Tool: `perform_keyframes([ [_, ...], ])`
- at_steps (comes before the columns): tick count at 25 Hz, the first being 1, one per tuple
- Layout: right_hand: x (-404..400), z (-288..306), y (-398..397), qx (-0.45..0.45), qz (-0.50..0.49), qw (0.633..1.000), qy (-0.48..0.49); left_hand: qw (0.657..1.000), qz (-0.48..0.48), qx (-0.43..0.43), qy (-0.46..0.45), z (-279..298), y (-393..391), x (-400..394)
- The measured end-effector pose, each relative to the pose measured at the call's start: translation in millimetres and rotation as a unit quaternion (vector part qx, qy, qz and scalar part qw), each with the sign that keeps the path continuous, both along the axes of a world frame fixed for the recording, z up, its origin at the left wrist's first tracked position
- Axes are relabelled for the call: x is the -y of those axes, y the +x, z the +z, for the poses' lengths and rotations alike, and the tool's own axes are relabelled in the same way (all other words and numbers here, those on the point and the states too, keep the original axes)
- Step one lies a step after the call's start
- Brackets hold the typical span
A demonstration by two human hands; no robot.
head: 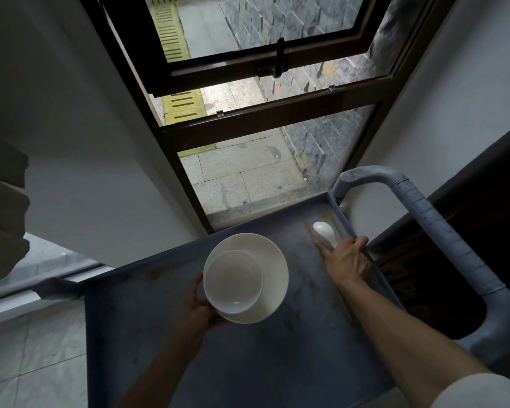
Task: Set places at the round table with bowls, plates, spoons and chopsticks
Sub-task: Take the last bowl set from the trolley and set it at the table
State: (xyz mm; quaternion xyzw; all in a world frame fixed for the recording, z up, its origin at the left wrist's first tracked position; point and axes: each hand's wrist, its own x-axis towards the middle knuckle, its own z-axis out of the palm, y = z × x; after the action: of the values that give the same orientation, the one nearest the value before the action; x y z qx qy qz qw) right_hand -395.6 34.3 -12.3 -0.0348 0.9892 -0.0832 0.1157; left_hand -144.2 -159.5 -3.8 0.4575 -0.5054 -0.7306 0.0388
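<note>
My left hand (pixel 199 307) grips the near-left rim of a white plate (pixel 273 270) with a white bowl (pixel 233 281) sitting in it, held just above the grey cart top (pixel 189 348). A white spoon (pixel 324 232) lies on the cart's far right corner, between thin wooden chopsticks (pixel 309 231). My right hand (pixel 346 259) lies palm down over the spoon's handle and the chopsticks' near ends, fingers spread and touching them. Whether it grips any of them is hidden under the hand.
The cart has a raised right rim and a thick grey tubular handle (pixel 442 231) on its right side. A brown-framed window (pixel 256 113) stands right behind the cart, with white walls on both sides. Pale floor tiles (pixel 27 348) show at the lower left.
</note>
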Motion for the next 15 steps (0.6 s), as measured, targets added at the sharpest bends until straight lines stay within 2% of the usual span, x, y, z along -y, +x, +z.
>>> perform_keyframes([
  [8, 15.9, -4.6, 23.0, 0.019, 0.089, 0.996, 0.001, 1.000, 0.010, -0.003, 0.001, 4.6, 1.4, -2.3],
  [15, 22.7, 1.4, 29.5, 0.030, 0.159, 0.983, 0.084, 1.000, 0.006, 0.000, 0.001, 11.0, 8.6, -5.0],
])
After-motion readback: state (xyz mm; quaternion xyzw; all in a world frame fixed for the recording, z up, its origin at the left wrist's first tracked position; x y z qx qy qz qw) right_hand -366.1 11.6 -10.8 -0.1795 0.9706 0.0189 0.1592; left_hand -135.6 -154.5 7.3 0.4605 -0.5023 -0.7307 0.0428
